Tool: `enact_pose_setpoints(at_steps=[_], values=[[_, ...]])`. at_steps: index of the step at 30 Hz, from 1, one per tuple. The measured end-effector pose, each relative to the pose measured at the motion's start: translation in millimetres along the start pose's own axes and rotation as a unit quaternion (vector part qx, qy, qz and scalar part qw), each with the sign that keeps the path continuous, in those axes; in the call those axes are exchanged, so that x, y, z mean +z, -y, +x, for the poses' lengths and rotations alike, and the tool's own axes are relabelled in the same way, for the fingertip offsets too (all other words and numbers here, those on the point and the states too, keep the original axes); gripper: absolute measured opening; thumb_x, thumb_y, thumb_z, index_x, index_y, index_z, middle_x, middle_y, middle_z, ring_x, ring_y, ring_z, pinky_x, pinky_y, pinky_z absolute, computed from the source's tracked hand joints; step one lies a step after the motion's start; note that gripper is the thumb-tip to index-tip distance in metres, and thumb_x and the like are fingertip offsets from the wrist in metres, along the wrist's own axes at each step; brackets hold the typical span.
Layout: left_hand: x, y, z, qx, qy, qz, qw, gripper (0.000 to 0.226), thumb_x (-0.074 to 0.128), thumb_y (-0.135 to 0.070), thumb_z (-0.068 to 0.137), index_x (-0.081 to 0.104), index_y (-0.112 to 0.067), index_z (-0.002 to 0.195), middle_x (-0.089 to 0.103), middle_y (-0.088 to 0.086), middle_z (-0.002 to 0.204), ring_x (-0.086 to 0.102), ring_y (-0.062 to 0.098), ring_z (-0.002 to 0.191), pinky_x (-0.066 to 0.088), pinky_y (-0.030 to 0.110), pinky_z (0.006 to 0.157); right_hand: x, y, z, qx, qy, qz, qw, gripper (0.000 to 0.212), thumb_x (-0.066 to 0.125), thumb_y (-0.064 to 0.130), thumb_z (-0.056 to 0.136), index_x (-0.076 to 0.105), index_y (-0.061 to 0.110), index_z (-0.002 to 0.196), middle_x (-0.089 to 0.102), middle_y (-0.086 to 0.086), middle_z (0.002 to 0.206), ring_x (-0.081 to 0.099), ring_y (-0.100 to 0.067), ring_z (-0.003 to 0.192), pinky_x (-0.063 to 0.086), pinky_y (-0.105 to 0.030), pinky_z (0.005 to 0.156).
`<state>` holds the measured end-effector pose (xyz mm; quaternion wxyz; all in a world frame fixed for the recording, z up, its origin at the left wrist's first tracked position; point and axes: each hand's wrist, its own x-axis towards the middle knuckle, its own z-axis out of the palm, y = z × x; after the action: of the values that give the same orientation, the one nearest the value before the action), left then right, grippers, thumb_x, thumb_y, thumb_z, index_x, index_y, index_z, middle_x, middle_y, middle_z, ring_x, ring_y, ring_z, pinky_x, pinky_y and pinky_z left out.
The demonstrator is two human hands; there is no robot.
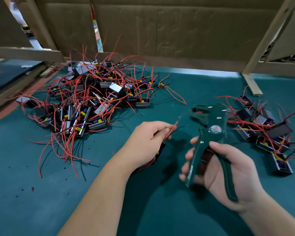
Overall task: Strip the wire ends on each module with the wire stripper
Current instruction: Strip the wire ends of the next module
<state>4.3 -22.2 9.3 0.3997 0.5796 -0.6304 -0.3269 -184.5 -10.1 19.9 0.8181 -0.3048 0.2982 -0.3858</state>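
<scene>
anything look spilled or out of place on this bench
Only small stuff: red and dark specks, likely stripped insulation, lie scattered over the green mat, mostly front left. The module pile is a tangle of wires, but nothing looks damaged.

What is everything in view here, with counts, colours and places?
Big pile: many modules, black and red, at left.
Small pile: about ten modules, same colours, at right.
Wires: two, red and black, centre.
Module: one, black, just below them.
Stripper: one, green, right of the wires, apart.
Scraps: many, dark and red, scattered front left.
Mat: one, teal, under everything.
Cardboard: several sheets, brown, behind.
Frame: several beams, pale wood, behind.
Left hand: pinches wires.
Right hand: grips stripper.
</scene>
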Motion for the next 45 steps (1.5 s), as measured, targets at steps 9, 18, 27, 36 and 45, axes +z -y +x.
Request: enact_pose_setpoints(at_steps=[9,18,27,36,45], values=[[-9,4,-1,-0.090,-0.104,0.145,0.980,0.038,0.037,-0.065,0.086,0.059,-0.035,0.092,0.053,-0.015,0.085,0.051,0.003,0.083,0.034,0.024,0.068,-5,-4,1,-0.033,-0.007,-0.036,0.999,0.063,0.070,0.023,0.057,0.056,-0.003,0.113,0.060,-0.020,0.113,0.062,-0.043,0.070,0.053,-0.059,0.064],[-28,7,-6,-0.131,0.029,0.196,0.971,0.026,0.074,-0.037,0.065,0.054,-0.039,0.082,0.061,-0.019,0.085,0.056,-0.009,0.065,0.044,0.014,0.059,-6,-2,4,-0.011,-0.026,-0.024,0.999,0.062,0.063,0.022,0.056,0.058,-0.002,0.113,0.061,-0.021,0.111,0.061,-0.044,0.070,0.054,-0.057,0.064],[1,-16,-9,-0.093,0.057,-0.218,0.970,0.029,0.074,-0.010,0.071,0.069,-0.021,0.098,0.071,-0.002,0.085,0.067,0.012,0.069,0.058,0.030,0.074,-4,-5,3,-0.024,0.091,-0.061,0.994,0.064,0.081,0.017,0.050,0.065,-0.001,0.109,0.060,-0.035,0.097,0.060,-0.047,0.075,0.050,-0.063,0.070],[-33,1,-3,-0.073,-0.376,0.215,0.898,0.034,0.056,-0.002,0.074,0.063,-0.020,0.102,0.057,0.007,0.113,0.047,0.029,0.110,0.033,0.034,0.093,-24,23,6,-0.235,-0.132,-0.191,0.944,0.028,0.056,0.005,0.079,0.054,0.009,0.106,0.063,-0.014,0.094,0.067,-0.043,0.077,0.054,-0.063,0.071],[-45,27,-2,-0.315,-0.216,0.345,0.857,0.078,0.058,-0.006,0.085,0.017,-0.030,0.147,0.016,0.021,0.153,0.016,0.041,0.136,0.026,0.047,0.105,-44,39,6,-0.271,-0.238,-0.253,0.898,0.014,0.054,0.010,0.094,0.051,0.023,0.093,0.058,-0.004,0.085,0.067,-0.046,0.086,0.056,-0.059,0.069]])
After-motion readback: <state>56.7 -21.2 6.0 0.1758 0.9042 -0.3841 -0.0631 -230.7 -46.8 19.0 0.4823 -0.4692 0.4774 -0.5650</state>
